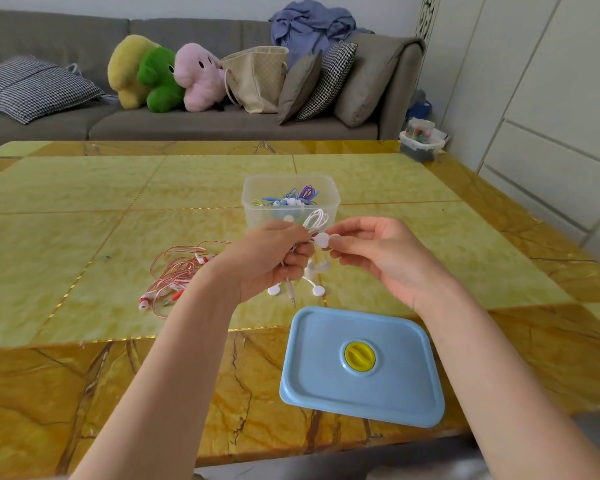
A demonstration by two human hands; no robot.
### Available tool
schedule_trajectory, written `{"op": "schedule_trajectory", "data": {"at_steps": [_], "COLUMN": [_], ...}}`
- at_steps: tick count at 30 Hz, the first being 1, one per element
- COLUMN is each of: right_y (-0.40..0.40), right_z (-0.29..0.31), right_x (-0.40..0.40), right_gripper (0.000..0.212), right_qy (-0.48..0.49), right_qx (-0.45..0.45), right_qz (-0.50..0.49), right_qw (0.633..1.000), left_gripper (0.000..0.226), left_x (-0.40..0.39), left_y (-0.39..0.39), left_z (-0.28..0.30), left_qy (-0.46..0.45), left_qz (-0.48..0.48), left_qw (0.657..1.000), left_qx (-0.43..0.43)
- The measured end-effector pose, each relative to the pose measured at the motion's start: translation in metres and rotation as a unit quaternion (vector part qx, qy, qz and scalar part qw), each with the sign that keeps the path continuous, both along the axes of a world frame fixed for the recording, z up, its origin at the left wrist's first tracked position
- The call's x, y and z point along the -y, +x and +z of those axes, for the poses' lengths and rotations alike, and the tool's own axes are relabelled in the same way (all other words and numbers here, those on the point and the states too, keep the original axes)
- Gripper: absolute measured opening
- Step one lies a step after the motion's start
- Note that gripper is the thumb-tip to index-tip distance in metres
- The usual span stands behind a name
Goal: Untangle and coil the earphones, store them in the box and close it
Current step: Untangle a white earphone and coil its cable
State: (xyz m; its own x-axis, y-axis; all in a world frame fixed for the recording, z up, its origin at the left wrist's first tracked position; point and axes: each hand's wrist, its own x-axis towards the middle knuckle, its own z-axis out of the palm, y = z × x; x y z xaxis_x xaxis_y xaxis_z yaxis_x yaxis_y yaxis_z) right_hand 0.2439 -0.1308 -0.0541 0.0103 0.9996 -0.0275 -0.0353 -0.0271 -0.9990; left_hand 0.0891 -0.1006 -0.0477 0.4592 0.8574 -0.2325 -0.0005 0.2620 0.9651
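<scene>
White earphones bundled in left hand, fingers curled round the coil; right hand pinches a white round tab at it, above table. Step: securing coil. Next: drop into clear box just behind, red set untouched, lid off.

Left hand grips coiled white earphones; right hand pinches their round tab. Open clear box behind, blue lid near, red earphones left on table.

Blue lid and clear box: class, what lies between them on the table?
In the head view, both hands hold white earphones above the table between the blue lid and clear box.
</scene>
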Motion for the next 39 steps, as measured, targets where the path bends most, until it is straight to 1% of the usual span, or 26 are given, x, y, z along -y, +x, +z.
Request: {"op": "schedule_trajectory", "data": {"at_steps": [4,5,7,9,10,13,15,20,23,25,28,31,33,36,39], "right_y": [0.001,-0.001,-0.005,-0.007,-0.006,-0.003,0.0,0.003,0.003,0.003,0.003,0.004,0.004,0.001,-0.002], "right_z": [0.003,0.003,0.003,0.002,0.002,0.004,0.006,0.008,0.008,0.009,0.01,0.01,0.009,0.01,0.01], "right_x": [0.002,0.003,0.004,0.003,0.003,0.002,0.002,0.002,0.003,0.004,0.006,0.007,0.007,0.008,0.008], "right_gripper": [0.007,0.006,0.008,0.01,0.01,0.009,0.009,0.008,0.004,0.004,0.011,0.017,0.018,0.015,0.019], "right_qy": [-0.008,-0.009,-0.004,0.003,0.001,-0.022,-0.035,-0.053,-0.053,-0.047,-0.033,-0.009,0.018,0.077,0.139], "right_qx": [-0.048,-0.047,-0.017,0.004,-0.001,-0.073,-0.114,-0.131,-0.126,-0.114,-0.085,-0.035,0.015,0.111,0.224], "right_qz": [0.015,0.025,0.029,0.011,0.0,-0.015,-0.017,-0.005,0.0,0.007,0.025,0.032,0.03,0.009,0.002], "right_qw": [0.999,0.999,0.999,1.0,1.0,0.997,0.993,0.99,0.991,0.992,0.996,0.999,0.999,0.991,0.965], "left_gripper": [0.023,0.023,0.023,0.021,0.02,0.019,0.016,0.015,0.016,0.018,0.019,0.021,0.023,0.024,0.023], "left_x": [0.0,0.0,0.001,0.002,0.002,0.002,0.002,0.003,0.003,0.003,0.003,0.003,0.003,0.003,0.003], "left_y": [0.001,0.001,0.002,0.003,0.003,0.003,0.003,0.002,0.003,0.002,0.0,0.0,0.0,0.003,0.008], "left_z": [-0.001,-0.001,-0.002,-0.002,-0.001,0.001,0.003,0.004,0.005,0.005,0.004,0.004,0.003,0.001,-0.004], "left_qy": [0.004,0.005,0.008,0.006,0.002,-0.012,-0.011,-0.003,-0.009,-0.014,-0.017,-0.011,-0.002,0.028,0.068], "left_qz": [0.004,0.003,-0.003,-0.01,-0.01,-0.011,-0.028,-0.043,-0.039,-0.037,-0.034,-0.028,-0.023,-0.014,-0.017], "left_qw": [1.0,1.0,1.0,1.0,1.0,1.0,0.999,0.999,0.999,0.998,0.998,0.998,0.999,0.999,0.99], "left_qx": [-0.004,-0.005,-0.006,-0.008,-0.003,0.02,0.025,0.024,0.033,0.037,0.044,0.048,0.04,-0.022,-0.121]}}
